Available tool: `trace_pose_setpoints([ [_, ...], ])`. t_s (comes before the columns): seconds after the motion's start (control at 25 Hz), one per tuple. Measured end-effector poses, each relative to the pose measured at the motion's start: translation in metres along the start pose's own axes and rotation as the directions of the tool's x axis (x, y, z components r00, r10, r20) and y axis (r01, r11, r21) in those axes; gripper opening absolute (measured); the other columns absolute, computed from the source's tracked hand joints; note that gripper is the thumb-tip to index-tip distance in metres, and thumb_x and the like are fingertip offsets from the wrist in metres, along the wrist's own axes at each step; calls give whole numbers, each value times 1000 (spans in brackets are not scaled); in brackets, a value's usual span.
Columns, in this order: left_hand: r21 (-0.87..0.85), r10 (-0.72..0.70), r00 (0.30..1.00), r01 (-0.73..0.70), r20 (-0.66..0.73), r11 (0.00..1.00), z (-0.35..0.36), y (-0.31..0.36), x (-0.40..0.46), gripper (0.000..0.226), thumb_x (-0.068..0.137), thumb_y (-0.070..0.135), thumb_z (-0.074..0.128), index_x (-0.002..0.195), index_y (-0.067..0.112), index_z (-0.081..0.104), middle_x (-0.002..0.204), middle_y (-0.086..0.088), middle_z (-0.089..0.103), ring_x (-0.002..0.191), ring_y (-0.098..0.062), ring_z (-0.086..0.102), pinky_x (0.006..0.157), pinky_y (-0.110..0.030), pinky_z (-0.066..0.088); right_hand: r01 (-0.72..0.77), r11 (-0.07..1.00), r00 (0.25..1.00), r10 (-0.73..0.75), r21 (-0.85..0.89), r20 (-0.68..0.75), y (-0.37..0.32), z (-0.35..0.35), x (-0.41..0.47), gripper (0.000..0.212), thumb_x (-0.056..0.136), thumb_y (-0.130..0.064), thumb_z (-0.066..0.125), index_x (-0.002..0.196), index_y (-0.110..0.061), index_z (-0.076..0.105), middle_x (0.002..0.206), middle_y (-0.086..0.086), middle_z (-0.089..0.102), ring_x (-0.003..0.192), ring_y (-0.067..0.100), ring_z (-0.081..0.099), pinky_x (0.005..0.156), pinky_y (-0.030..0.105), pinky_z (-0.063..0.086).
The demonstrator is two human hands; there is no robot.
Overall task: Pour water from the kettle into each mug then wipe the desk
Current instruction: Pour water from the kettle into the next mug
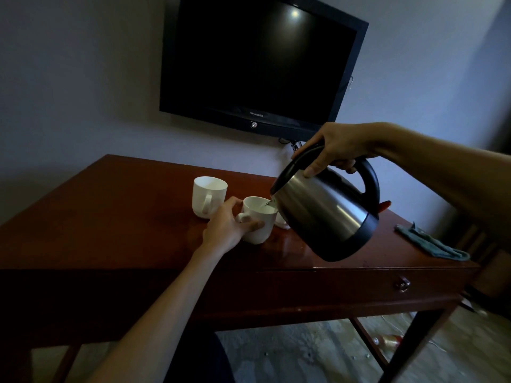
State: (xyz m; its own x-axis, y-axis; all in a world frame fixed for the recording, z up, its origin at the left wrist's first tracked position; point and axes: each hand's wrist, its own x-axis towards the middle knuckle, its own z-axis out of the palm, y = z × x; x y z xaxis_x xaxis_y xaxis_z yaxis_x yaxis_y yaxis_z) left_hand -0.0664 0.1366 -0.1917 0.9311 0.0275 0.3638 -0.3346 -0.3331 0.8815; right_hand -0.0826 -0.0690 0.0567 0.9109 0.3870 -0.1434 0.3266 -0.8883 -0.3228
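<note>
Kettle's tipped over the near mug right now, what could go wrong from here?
1. The kettle spout sits right at the near mug's rim; a small drift could send water onto the desk.
2. The left hand grips that mug; overflow or a splash could reach its fingers.
3. A third mug is mostly hidden behind the kettle and could get knocked as it swings on.

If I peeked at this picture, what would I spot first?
First, the shiny steel kettle with a black handle, tipped in the middle by the right hand, its spout over a white ceramic mug that the left hand holds on the reddish wooden desk. Next, the big dark television on the wall above.
</note>
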Motion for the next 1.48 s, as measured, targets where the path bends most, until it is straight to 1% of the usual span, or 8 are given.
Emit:
trace_pose_setpoints([
  [0.12, -1, 6, 1000, -6, -2, 1000, 0, 0, 0, 61, 73, 39, 88, 123, 19, 59, 111, 5, 63, 107, -18, 61, 93, -50, 55, -2, 1000, 1000, 2, -14, -2, -2, 0, 1, 46, 82, -21, 80, 126, -23, 69, 48, 1, 45, 39, 13, 38, 41, 25, 42],
  [0.28, 8, -3, 1000, 3, 4, 1000, 0, -1, 0, 64, 73, 41, 87, 125, 18, 58, 122, -2, 66, 113, -22, 61, 95, -52, 55, -5, 1000, 1000, 5, -20, -2, -3, -1, 4, 46, 82, -22, 80, 126, -22, 69, 50, 2, 47, 40, 13, 39, 41, 24, 43],
  [0.4, 4, -8, 1000, 8, 4, 1000, 0, -1, 0, 66, 73, 43, 87, 126, 19, 58, 125, -3, 66, 115, -23, 61, 95, -52, 55, -10, 1000, 1000, 10, -1, -5, -1, -1, 3, 46, 81, -22, 81, 125, -24, 70, 51, 3, 45, 40, 13, 38, 41, 24, 42],
  [0.52, 8, -12, 1000, 12, -7, 1000, 0, 0, 0, 65, 72, 45, 87, 125, 20, 58, 125, -1, 66, 115, -22, 61, 95, -52, 55, -15, 1000, 1000, 15, -5, -2, 0, -1, 2, 45, 81, -21, 81, 125, -25, 70, 48, 1, 45, 39, 13, 38, 41, 25, 42],
  [0.84, 10, 6, 1000, -6, -8, 1000, -1, 2, -2, 64, 73, 44, 87, 124, 17, 59, 113, 4, 64, 107, -19, 62, 92, -52, 56, -3, 999, 1000, 4, -33, 9, -5, -1, 6, 50, 78, -24, 82, 126, -24, 69, 57, 10, 45, 43, 16, 39, 41, 24, 43],
  [1.16, 36, -1, 1000, 1, -3, 999, -2, 3, -1, 67, 73, 45, 86, 127, 17, 58, 110, 5, 62, 106, -18, 60, 93, -52, 55, 1, 999, 1000, 0, -48, 18, -5, -3, 7, 50, 80, -23, 81, 129, -23, 67, 55, 7, 47, 40, 13, 40, 40, 23, 43],
  [1.28, 30, -6, 1000, 6, 1, 1000, -3, 3, -1, 67, 74, 44, 86, 128, 16, 57, 111, 6, 60, 107, -16, 56, 96, -51, 54, 1, 999, 1000, 0, -54, 21, -6, -3, 8, 50, 81, -22, 80, 129, -24, 67, 53, 6, 47, 39, 12, 40, 40, 23, 43],
  [1.48, 25, -7, 1000, 7, 3, 1000, -2, 3, -1, 67, 74, 43, 86, 128, 16, 57, 121, -1, 63, 108, -16, 54, 97, -49, 53, 0, 998, 1000, 1, -61, 28, -7, -3, 8, 53, 78, -25, 80, 130, -24, 66, 56, 9, 46, 41, 14, 40, 40, 23, 43],
])
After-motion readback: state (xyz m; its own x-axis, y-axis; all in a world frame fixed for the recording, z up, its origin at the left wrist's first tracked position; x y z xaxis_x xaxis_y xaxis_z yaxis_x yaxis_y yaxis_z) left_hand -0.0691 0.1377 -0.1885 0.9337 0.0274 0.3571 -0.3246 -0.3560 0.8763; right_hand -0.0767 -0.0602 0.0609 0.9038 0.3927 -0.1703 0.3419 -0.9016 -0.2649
